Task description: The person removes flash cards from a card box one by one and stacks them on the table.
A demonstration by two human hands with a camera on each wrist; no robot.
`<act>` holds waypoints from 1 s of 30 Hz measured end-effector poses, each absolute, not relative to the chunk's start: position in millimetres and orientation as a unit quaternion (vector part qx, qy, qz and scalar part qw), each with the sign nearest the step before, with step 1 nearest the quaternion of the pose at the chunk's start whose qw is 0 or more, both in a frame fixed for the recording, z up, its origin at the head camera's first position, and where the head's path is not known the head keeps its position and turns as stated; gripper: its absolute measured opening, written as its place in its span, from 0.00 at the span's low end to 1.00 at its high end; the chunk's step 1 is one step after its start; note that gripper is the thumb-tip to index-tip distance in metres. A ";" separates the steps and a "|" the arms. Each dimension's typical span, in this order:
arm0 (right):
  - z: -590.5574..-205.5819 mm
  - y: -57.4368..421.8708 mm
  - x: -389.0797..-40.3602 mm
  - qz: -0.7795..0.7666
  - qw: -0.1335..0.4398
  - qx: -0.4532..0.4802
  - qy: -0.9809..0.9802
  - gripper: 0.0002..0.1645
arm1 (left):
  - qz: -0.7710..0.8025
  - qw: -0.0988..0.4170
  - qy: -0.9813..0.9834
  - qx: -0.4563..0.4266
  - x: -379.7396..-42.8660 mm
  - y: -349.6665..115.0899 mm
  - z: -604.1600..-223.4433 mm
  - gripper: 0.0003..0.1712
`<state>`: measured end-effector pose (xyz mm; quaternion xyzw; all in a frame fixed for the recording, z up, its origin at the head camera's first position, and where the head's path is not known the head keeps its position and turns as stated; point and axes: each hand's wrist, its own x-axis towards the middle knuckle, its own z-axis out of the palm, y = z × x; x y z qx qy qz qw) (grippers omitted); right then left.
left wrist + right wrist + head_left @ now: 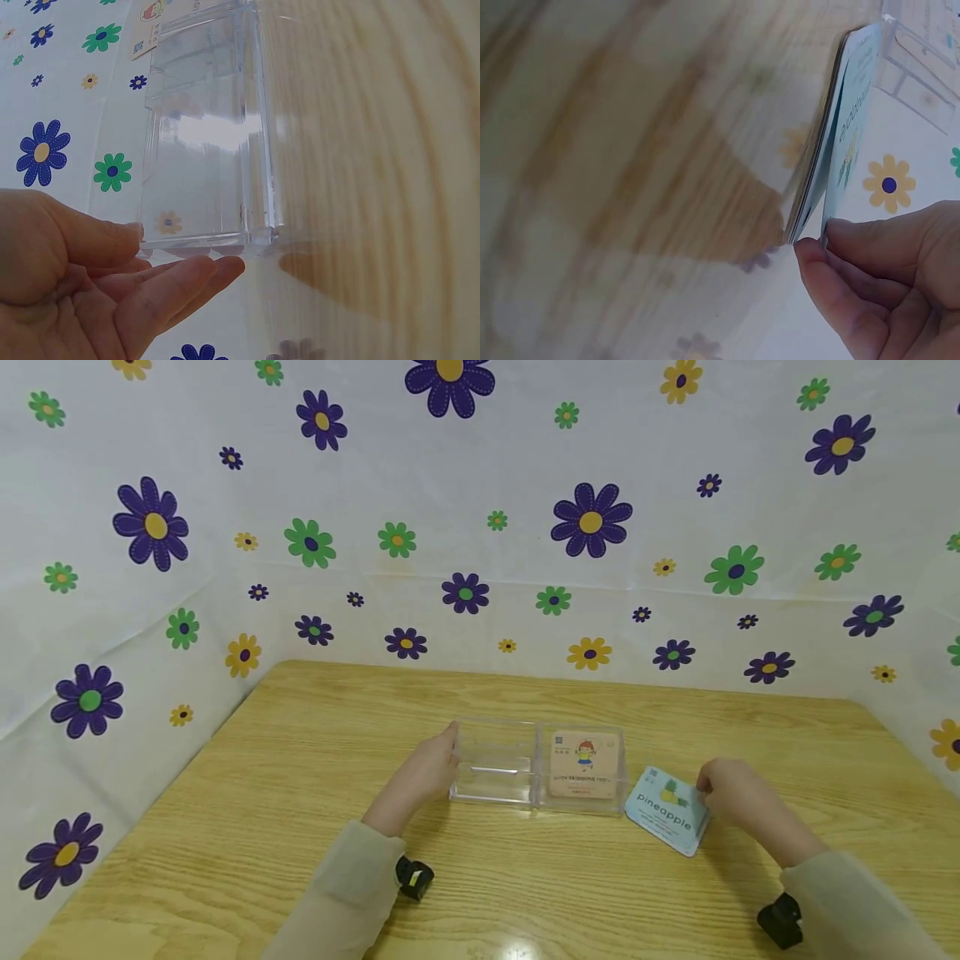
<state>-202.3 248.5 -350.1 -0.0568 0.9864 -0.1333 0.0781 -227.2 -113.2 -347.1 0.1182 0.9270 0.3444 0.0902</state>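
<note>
On the wooden table stands a clear plastic box with two compartments. A stack of cards, its top one showing a skipping child, lies in the right compartment, while the left one holds nothing. My left hand holds the box's left end, thumb at the rim and fingers along the outer wall. Right of the box, a light-blue pineapple card tops a small stack of cards. Between thumb and forefinger my right hand pinches that card's edge, raising it from the stack below.
The wooden tabletop extends around the box and cards. A white cloth printed with flowers hangs behind the table and along its sides. Small black devices sit at both wrists.
</note>
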 end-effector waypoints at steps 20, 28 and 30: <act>-347.6 244.1 -200.8 -0.098 0.095 -0.051 0.989 0.03 | 0.341 0.087 0.927 0.129 -226.5 -113.0 -346.6 0.29; -346.4 242.8 -200.2 -0.093 0.094 -0.052 0.990 0.03 | 0.345 0.085 0.926 0.125 -227.7 -112.7 -347.8 0.29; -346.2 242.6 -200.2 -0.094 0.095 -0.054 0.990 0.03 | 0.344 0.085 0.927 0.126 -227.8 -112.6 -347.8 0.29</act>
